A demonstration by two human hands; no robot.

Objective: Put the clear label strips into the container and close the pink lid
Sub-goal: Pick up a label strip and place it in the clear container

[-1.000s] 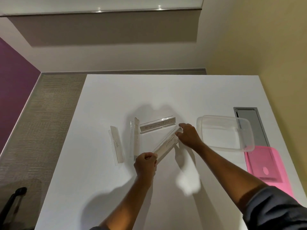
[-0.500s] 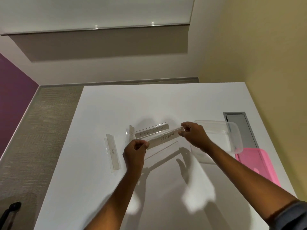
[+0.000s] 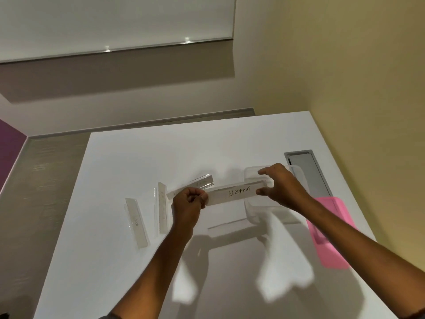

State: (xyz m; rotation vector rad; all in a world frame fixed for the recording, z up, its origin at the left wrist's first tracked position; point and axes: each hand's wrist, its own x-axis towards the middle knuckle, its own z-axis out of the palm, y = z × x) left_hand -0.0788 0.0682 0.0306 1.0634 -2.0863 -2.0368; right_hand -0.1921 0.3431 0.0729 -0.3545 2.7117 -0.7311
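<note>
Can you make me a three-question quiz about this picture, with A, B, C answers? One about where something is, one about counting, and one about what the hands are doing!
1. Where is the pink lid?
A. On the container
B. Flat on the table, right of the container
C. In the left hand

2. How many strips lie on the table, not held?
A. Three
B. One
C. Six

3. What is happening with the ELEPHANT strip?
A. It lies alone on the table
B. Both hands hold it, one at each end
C. It is inside a closed box

Answers:
1. B: the lid rests on the table beside the open container.
2. A: three strips lie left of the hands.
3. B: the left hand and right hand grip its ends above the table.
</note>
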